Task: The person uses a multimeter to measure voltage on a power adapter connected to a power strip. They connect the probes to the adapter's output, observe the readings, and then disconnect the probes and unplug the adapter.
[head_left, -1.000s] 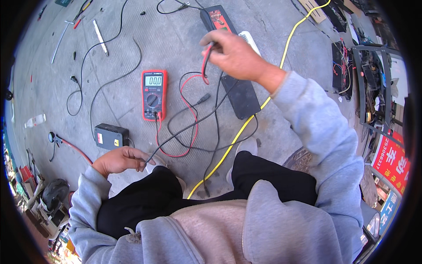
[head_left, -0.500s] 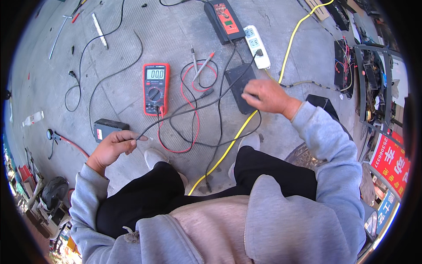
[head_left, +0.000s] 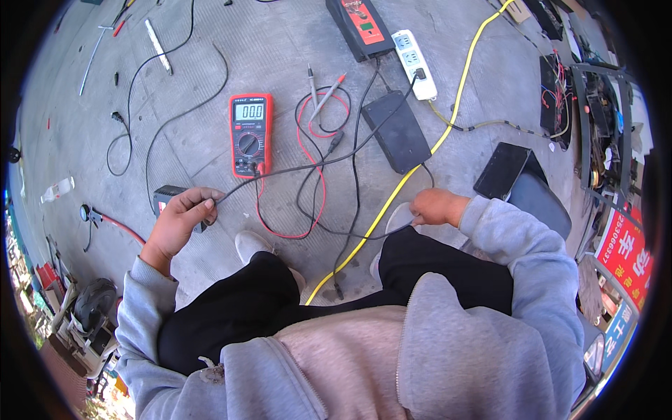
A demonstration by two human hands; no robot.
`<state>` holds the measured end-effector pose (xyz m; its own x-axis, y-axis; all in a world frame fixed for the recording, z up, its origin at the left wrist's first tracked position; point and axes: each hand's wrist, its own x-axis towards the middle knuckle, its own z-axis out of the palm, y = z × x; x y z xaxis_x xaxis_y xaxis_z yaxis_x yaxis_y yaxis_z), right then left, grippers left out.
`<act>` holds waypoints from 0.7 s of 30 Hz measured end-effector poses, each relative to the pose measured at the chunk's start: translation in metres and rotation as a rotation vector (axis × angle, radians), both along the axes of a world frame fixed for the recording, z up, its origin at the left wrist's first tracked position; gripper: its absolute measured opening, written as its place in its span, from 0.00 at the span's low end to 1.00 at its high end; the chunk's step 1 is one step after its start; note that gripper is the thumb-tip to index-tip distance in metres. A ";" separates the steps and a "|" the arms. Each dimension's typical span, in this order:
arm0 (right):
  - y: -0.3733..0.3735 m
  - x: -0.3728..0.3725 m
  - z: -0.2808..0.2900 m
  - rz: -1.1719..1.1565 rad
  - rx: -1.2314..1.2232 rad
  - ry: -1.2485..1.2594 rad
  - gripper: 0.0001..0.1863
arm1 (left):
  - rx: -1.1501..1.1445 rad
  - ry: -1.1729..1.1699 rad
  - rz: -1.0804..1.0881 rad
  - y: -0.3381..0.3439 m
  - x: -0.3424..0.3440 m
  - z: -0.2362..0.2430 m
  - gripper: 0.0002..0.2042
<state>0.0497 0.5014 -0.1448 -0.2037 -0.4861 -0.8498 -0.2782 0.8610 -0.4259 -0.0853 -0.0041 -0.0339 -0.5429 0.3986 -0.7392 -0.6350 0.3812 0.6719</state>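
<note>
My left hand (head_left: 180, 225) pinches a black power cable (head_left: 301, 170) between thumb and fingers. This cable runs across the floor to a plug (head_left: 419, 73) in the white power strip (head_left: 414, 66). Beside my right shoe, my right hand (head_left: 439, 207) has its fingers closed on a thin black cord (head_left: 381, 235) that comes from the flat black adapter box (head_left: 396, 131). A red multimeter (head_left: 250, 136) lies face up between my hands and the strip. Its red and black test leads (head_left: 306, 133) loop to its right. A small black box (head_left: 166, 199) is partly hidden behind my left hand.
A black charger with a red panel (head_left: 361, 29) lies beyond the adapter. The yellow cable (head_left: 462, 87) crosses the floor between my feet. At the right sit a dark open bin (head_left: 535, 199) and a metal rack (head_left: 595, 126). Tools, a clear bottle (head_left: 58, 189) and loose cords lie left.
My right hand has come down from over the adapter toward my right knee and closed on its thin cord. The left hand still holds the power cable, slightly higher.
</note>
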 end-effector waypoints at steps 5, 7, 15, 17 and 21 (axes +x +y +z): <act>0.026 -0.017 0.019 0.047 0.269 0.170 0.16 | -0.015 -0.015 -0.038 0.003 -0.002 -0.002 0.12; 0.024 -0.033 0.022 -0.373 0.199 0.470 0.22 | -0.017 -0.025 -0.049 0.006 -0.004 -0.002 0.12; -0.008 -0.057 0.000 -0.852 0.198 0.672 0.68 | -0.048 -0.021 -0.102 0.015 -0.007 0.000 0.12; -0.008 -0.055 -0.004 -0.860 0.171 0.674 0.69 | -0.050 -0.027 -0.093 0.014 -0.004 0.001 0.12; -0.003 -0.049 -0.003 -0.905 0.098 0.698 0.67 | -0.046 -0.030 -0.075 0.012 -0.002 0.000 0.12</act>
